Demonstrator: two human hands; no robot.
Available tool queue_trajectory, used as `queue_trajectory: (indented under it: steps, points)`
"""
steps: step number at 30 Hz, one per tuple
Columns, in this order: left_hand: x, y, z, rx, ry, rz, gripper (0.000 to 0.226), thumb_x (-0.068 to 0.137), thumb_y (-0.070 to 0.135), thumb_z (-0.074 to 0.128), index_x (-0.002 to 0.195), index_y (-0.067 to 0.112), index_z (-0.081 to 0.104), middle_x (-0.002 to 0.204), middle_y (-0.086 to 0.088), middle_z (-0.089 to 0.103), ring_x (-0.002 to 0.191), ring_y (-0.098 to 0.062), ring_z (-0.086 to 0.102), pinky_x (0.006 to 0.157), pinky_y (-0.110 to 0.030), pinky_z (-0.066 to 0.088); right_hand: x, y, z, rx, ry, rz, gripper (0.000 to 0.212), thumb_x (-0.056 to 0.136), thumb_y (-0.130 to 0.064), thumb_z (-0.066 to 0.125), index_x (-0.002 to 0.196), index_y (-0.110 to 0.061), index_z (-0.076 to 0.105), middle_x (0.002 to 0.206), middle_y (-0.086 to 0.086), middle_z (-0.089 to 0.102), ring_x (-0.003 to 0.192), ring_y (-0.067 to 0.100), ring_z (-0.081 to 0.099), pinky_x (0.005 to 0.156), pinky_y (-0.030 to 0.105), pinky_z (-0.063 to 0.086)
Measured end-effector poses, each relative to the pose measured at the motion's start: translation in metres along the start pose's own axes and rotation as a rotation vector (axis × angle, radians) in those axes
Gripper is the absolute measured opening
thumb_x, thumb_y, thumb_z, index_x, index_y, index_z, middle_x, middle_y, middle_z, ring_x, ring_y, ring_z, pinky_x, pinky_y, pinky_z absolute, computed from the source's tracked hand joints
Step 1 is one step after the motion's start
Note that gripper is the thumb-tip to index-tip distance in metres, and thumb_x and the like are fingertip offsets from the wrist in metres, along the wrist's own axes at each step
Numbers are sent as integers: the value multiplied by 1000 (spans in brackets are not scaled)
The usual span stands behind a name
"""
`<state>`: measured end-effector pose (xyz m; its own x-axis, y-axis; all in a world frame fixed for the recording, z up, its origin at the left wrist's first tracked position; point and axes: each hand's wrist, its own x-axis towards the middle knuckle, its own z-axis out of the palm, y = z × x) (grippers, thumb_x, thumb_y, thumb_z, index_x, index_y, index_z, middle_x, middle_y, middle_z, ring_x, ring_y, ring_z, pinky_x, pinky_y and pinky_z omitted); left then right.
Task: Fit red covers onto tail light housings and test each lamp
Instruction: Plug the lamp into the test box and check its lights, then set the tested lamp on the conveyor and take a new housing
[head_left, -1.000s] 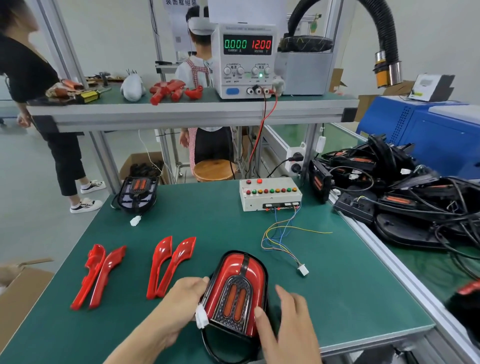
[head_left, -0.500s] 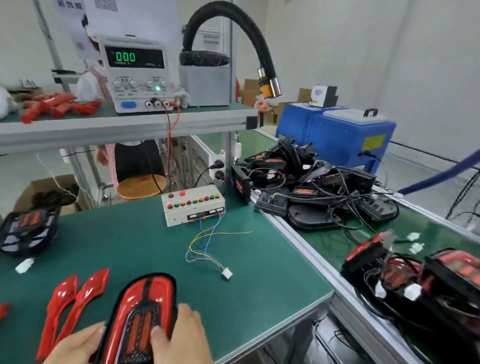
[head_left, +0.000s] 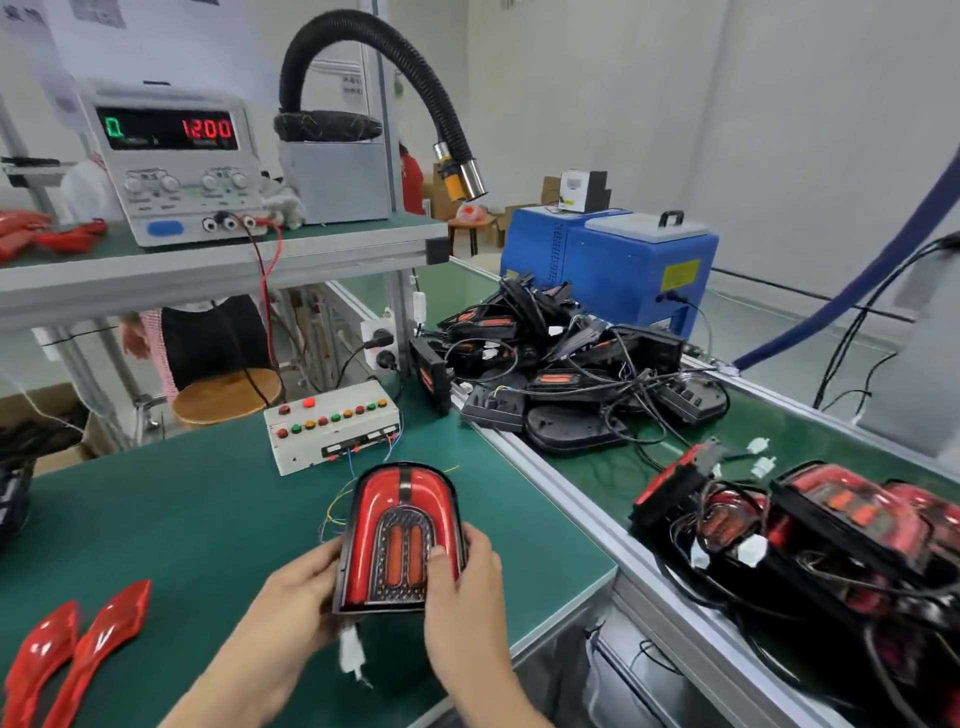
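Red-covered and black-rimmed, the arch-shaped tail light lamp (head_left: 401, 540) now sits lifted off the green-matted desk (head_left: 171, 519) and carried rightward, where a second ago it lay flat near the front edge under both hands. The left hand (head_left: 298, 587) curls round its left rim from below; the right hand (head_left: 462, 582) clasps the right rim, thumb pressed on the patterned centre of the lens. A white plug (head_left: 350, 652) on the lamp's lead dangles beneath, unconnected — so the cover looks seated, and the lamp is probably either bound for the tester or for the finished pile.

The view has swung right with the lamp. A white button box (head_left: 332, 428) with coloured buttons stands just behind it, loose thin wires trailing from its front. Two loose glossy red covers (head_left: 78, 644) lie at the desk's near left. On the shelf above, a bench power supply (head_left: 171, 161) reads 12.00 in red. Beyond the aluminium rail, a green conveyor (head_left: 810, 431) carries a heap of bare black housings (head_left: 561, 364) — and, nearer, a tangle of red-covered lamps (head_left: 810, 530). A blue machine (head_left: 613, 265) stands behind.
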<state>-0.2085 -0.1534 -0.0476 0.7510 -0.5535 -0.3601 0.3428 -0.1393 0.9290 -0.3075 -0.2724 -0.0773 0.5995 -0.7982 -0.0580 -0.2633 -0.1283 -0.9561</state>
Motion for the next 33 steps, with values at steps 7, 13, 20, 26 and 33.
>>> queue_trajectory:
  steps: [7,13,20,26,33]
  points:
    - [65,12,118,76,-154,-165,31,103,6,40,109,-1,70,100,-21,67,84,-29,63,71,-37,57,62,26,-84,-59,259,17,31,104,-28,46,133,-19,53,124,3,58,111,17,57,97,37,50]
    - [101,0,176,246,-235,-70,30,106,26,49,106,6,72,99,-11,79,82,-19,71,75,-31,57,96,37,-118,-120,351,112,44,104,-30,45,143,-10,46,130,12,55,106,23,55,97,41,49]
    - [113,-8,188,537,-198,104,31,109,29,40,122,9,61,117,-7,68,110,-23,65,89,-35,52,108,45,-117,-235,388,176,35,106,-34,42,127,-10,54,123,13,56,93,21,49,84,37,43]
    - [113,-16,191,594,-203,156,38,110,36,32,120,12,61,116,-4,67,108,-22,63,100,-42,52,104,48,-117,-467,408,170,44,104,-45,43,126,-9,57,121,11,65,111,32,55,88,41,42]
    - [114,-18,190,562,-200,158,45,110,37,34,110,8,68,111,-8,70,102,-23,65,88,-35,51,87,51,-121,-448,325,152,40,102,-49,45,120,-13,52,123,12,63,117,35,55,95,43,42]
